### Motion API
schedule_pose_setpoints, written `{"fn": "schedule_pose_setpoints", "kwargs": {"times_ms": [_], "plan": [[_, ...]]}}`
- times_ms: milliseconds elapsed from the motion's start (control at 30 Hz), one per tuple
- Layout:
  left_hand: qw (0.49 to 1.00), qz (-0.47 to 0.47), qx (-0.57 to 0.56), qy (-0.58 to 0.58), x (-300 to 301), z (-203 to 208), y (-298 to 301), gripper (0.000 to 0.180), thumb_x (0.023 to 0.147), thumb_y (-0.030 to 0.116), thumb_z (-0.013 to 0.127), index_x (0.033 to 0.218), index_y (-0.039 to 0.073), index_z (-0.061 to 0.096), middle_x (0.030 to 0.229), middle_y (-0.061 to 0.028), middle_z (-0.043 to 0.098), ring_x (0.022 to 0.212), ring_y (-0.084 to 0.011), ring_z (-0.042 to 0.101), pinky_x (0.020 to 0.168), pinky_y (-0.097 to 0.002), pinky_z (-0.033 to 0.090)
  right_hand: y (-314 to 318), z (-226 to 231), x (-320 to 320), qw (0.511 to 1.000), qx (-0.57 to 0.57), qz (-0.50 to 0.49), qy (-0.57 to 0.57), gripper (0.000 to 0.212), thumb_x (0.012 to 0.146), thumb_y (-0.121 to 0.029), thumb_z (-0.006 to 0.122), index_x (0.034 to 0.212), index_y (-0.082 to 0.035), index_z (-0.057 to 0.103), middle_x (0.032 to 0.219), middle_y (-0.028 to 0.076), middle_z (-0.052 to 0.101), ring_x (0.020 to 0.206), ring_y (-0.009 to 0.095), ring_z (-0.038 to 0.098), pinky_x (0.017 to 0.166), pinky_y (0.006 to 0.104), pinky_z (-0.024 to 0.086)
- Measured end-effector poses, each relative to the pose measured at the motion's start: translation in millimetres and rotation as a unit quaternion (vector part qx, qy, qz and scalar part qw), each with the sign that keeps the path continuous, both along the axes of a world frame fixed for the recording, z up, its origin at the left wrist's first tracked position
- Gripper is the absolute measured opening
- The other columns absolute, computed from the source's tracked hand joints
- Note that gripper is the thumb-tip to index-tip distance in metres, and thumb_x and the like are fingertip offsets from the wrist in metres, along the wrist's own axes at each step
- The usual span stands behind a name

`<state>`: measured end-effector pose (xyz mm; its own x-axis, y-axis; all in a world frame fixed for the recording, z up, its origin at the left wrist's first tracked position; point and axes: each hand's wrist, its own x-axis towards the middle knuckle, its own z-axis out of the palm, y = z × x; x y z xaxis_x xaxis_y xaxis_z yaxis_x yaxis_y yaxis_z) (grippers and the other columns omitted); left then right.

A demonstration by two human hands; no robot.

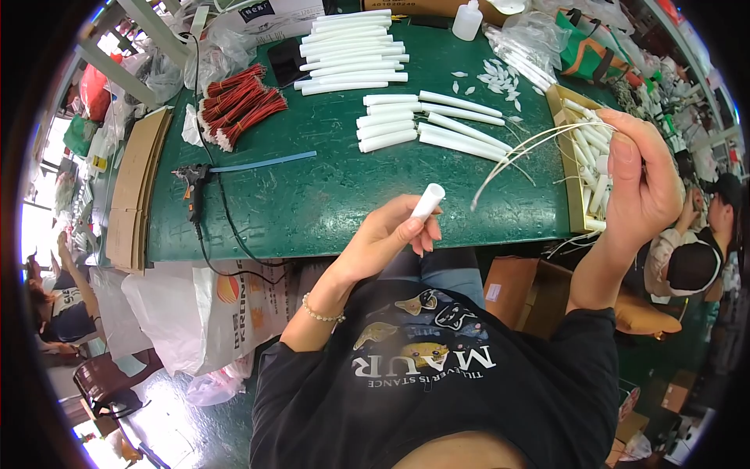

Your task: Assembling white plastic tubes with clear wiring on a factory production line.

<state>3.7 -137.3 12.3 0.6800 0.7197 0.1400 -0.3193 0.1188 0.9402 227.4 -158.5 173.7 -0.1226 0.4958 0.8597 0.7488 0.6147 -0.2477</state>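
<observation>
At the near edge of a green bench [344,195], a person's left hand [393,228] has its grip clamped on a short white tube [430,201], while the right hand [644,180], at right, has its grip pinched on thin white wires [508,159]; the tube looks light, stiff and perhaps slippery, best held round its middle, the wires springy and easily kinked, best taken where they gather

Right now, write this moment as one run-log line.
left hand: holds white tube | right hand: pinches pale wires | table: glue gun, red wire bundles
</observation>
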Motion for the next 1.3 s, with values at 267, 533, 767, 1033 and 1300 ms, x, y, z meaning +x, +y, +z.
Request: {"fn": "schedule_pose_setpoints", "kwargs": {"times_ms": [267,533,767,1033,1300], "plan": [[1.000,-0.007,-0.027,-0.007,-0.4,-2.6,-1.6,0.033,0.092,0.026,0.040,0.110,-0.002,0.045,0.086,-0.0077,0.055,0.072,-0.0108,0.052,0.066,-0.0234,0.045,7.4,-2.7,0.1,0.998,0.035,0.042,0.013,0.012,0.077,0.004,0.057,0.089,0.005,0.060,0.076,0.007,0.062,0.056,0.005,0.044,0.049,0.0145,0.033],[1.000,0.005,-0.016,0.004,-2.5,-2.5,-3.1,0.032,0.091,0.027,0.042,0.110,0.001,0.046,0.085,-0.0085,0.056,0.071,-0.0137,0.055,0.065,-0.0257,0.045,5.8,-2.2,-2.5,0.999,0.009,0.043,0.000,0.013,0.076,0.004,0.059,0.089,0.004,0.061,0.075,0.007,0.062,0.055,0.006,0.044,0.048,0.0155,0.032],[0.999,-0.007,-0.010,0.052,-8.9,11.8,-1.9,0.033,0.092,0.027,0.042,0.110,0.001,0.048,0.078,-0.0042,0.055,0.062,-0.0077,0.050,0.052,-0.0176,0.039,14.5,-9.0,0.4,0.973,-0.124,0.107,-0.163,0.017,0.070,-0.004,0.065,0.087,-0.003,0.063,0.063,0.006,0.053,0.051,0.015,0.047,0.046,0.0237,0.035],[0.989,0.021,0.012,0.143,-9.8,27.1,-4.0,0.026,0.090,0.021,0.047,0.107,0.001,0.050,0.075,-0.0013,0.053,0.063,-0.0062,0.046,0.055,-0.0192,0.038,17.8,-61.4,-10.5,0.930,-0.221,0.187,-0.227,0.015,0.068,-0.013,0.068,0.082,-0.010,0.063,0.060,0.003,0.047,0.051,0.021,0.047,0.044,0.0301,0.036],[0.983,0.059,0.056,0.165,-3.7,25.3,-4.9,0.023,0.090,0.016,0.047,0.105,-0.001,0.051,0.077,-0.0027,0.054,0.066,-0.0054,0.047,0.057,-0.0180,0.039,16.0,-70.8,-9.1,0.922,-0.248,0.216,-0.204,0.028,0.071,-0.012,0.064,0.098,-0.008,0.059,0.061,0.005,0.048,0.054,0.022,0.049,0.047,0.0313,0.038]]}}
